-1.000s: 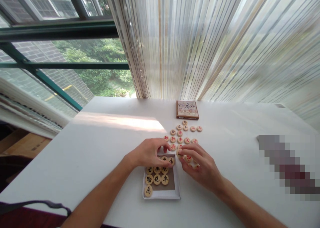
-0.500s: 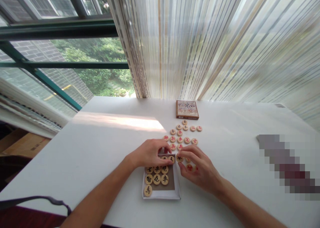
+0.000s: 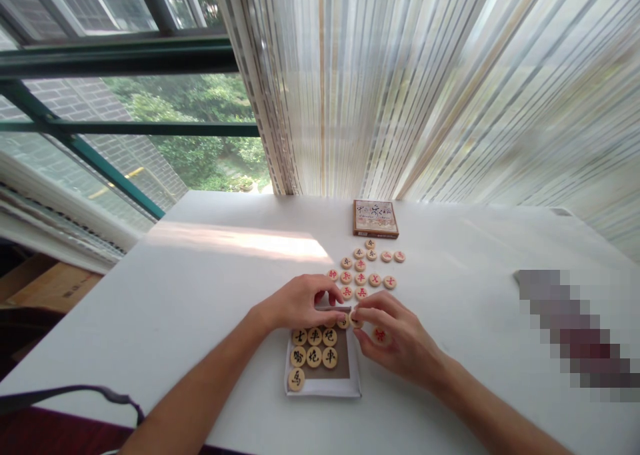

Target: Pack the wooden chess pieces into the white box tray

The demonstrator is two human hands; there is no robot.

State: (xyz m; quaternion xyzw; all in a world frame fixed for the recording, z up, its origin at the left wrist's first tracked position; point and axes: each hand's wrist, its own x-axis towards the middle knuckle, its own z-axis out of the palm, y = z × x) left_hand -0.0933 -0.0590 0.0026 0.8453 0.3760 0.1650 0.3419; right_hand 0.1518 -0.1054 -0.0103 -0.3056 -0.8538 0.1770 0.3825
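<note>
A shallow white tray point(image 3: 354, 374) lies on the white table point(image 3: 200, 288) and holds several round wooden chess pieces with black characters point(image 3: 314, 356). My left hand point(image 3: 300, 305) rests over the tray's far end, fingers curled down onto the pieces there. My right hand point(image 3: 395, 338) is at the tray's far right corner, thumb and forefinger pinched on a wooden piece point(image 3: 356, 321) at the rim. A red-marked piece point(image 3: 380, 336) lies under my right palm. More loose pieces with red characters point(image 3: 361, 278) lie just beyond both hands.
A small printed box lid point(image 3: 375, 218) sits further back near the striped curtain point(image 3: 425, 82). A pixelated blurred object point(image 3: 575, 328) lies at the right. A window with green frames point(image 3: 120, 128) is at left. A dark strap point(image 3: 75, 396) shows at bottom left.
My right hand has slid left and nearer to the tray corner, carrying a piece to the rim. My left hand has stayed over the tray's far end.
</note>
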